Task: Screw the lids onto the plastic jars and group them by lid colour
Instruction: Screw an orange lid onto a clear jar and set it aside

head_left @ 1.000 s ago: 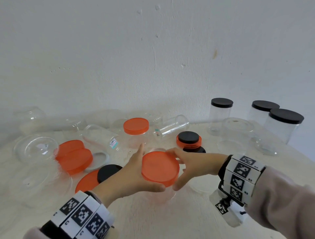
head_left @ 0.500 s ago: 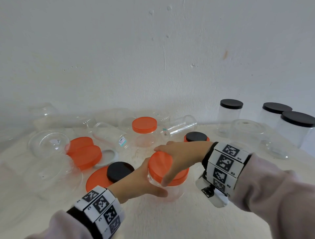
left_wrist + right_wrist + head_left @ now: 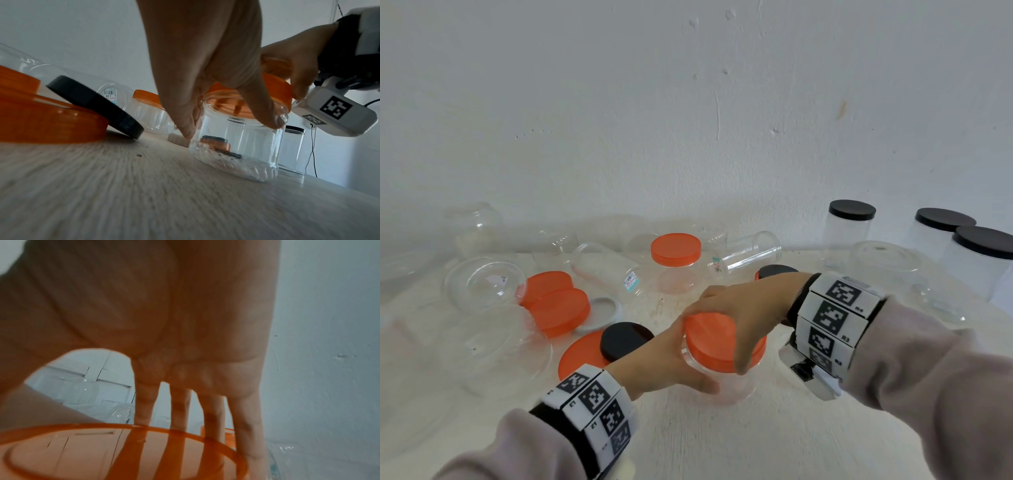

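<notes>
Hands first: the left hand is wrapped around the clear body of a short plastic jar, thumb on the near side and fingers on the far side, steadying it on the pale table. The right hand sits over the top with fingers curled down around the rim of the orange lid on that jar. Can't tell how far it's screwed on. Jar is empty; it stands near the front middle of the table.

Other containers, all empty as far as I can see:
- one capped orange jar standing further back in the middle
- three black-lidded jars on the right, one by the wall, two at the edge of view
- an open jar lying on its side next to the orange one, another with a barcode sticker to its left
- a big upturned clear jar behind the right wrist
- more clear jars piled on the left, too see-through to count properly

Loose lids: two orange ones stacked, a big orange one with a black lid leaning on it, a white lid, and a black lid behind the right hand.
</notes>
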Demonstrator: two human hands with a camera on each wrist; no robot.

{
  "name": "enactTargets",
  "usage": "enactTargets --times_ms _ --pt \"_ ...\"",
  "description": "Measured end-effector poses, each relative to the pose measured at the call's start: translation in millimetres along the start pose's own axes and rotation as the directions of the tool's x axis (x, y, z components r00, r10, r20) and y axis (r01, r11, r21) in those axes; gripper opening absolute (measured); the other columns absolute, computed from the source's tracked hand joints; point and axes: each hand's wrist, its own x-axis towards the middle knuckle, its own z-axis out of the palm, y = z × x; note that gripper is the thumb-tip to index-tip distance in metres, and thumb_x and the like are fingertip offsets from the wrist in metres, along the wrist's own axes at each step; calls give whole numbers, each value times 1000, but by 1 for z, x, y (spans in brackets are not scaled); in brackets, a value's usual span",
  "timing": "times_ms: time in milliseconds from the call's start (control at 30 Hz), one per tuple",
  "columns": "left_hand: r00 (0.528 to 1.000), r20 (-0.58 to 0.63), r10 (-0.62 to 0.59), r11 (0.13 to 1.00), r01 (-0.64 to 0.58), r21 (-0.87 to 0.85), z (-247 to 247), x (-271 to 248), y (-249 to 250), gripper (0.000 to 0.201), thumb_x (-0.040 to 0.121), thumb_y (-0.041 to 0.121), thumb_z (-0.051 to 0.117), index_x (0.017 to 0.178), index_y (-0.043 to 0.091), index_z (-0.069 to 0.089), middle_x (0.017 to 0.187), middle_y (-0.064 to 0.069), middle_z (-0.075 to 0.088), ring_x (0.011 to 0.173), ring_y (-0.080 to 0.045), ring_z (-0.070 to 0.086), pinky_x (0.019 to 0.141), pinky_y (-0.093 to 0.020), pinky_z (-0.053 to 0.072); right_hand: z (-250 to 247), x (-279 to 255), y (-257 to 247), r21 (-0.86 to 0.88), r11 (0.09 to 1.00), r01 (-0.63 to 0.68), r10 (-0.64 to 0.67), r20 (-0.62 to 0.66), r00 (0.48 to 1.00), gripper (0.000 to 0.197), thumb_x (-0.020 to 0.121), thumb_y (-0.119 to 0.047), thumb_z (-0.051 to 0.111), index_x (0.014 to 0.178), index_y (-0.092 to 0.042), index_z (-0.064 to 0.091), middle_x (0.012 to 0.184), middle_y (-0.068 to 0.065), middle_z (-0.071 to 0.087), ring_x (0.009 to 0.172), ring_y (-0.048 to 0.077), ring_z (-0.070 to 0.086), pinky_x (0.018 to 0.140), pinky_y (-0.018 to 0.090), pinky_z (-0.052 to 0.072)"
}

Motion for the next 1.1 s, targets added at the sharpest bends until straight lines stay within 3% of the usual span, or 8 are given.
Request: enactTargets --times_ms 267,367,433,600,800,933,1000,1100 --pt "999 -17 -34 999 35 36 -1 1 -2 104 66 21 88 145 32 21 138 12 45 129 -11 43 111 -37 37 4 3 1 -16 994 -106 105 -40 994 106 60 -75 69 146 -47 14 143 -12 30 125 20 42 99 43 42" --pt "999 -25 -30 999 31 34 0 1 -2 104 66 21 88 145 31 22 136 13 47 127 -10 44 108 -34 40 8 3 -2 4 986 -165 165 -57 985 107 59 -86 59 146 -40 20 140 -5 36 79 9 51 74 32 46" --pt "999 -23 -28 999 28 35 0 1 -1 104 67 21 87 146 31 21 137 13 46 127 -11 44 107 -34 40 8 1 -2 -6 980 -197 196 -48 979 109 57 -89 56 147 -38 20 139 -3 38 68 6 48 64 27 42" --pt "999 -19 -27 998 28 54 1 2 -2 105 67 23 87 146 31 18 139 11 43 130 -13 42 111 -39 37 2 -4 2 -18 987 -160 161 28 987 114 54 -72 76 141 -59 3 145 -13 24 128 26 41 101 47 41" --pt "999 -32 -4 999 5 46 1 3 -5 103 66 23 88 144 31 22 134 14 47 125 -8 46 106 -31 41 7 -3 1 40 985 -168 170 -39 985 109 49 -80 68 140 -56 13 130 -11 33 87 17 66 80 36 53" --pt "999 -30 -13 999 14 49 1 4 -5 106 65 25 88 146 31 20 137 13 46 127 -10 45 106 -32 40 16 -3 0 52 975 -215 219 -95 971 109 54 -89 58 144 -41 20 136 -2 36 61 6 46 58 26 41" --pt "999 -31 -16 998 18 57 1 4 -4 107 65 26 88 147 31 19 138 12 45 128 -11 44 109 -35 39 15 -3 -1 33 971 -235 237 -75 969 113 54 -90 58 146 -41 14 145 1 30 70 9 49 70 31 45" --pt "999 -35 -14 998 17 66 1 5 -4 107 65 27 88 146 30 19 137 12 45 127 -11 45 109 -35 39 8 -4 -1 -1 980 -200 200 -21 980 116 55 -81 68 145 -53 -1 153 -8 16 129 27 42 102 46 39"
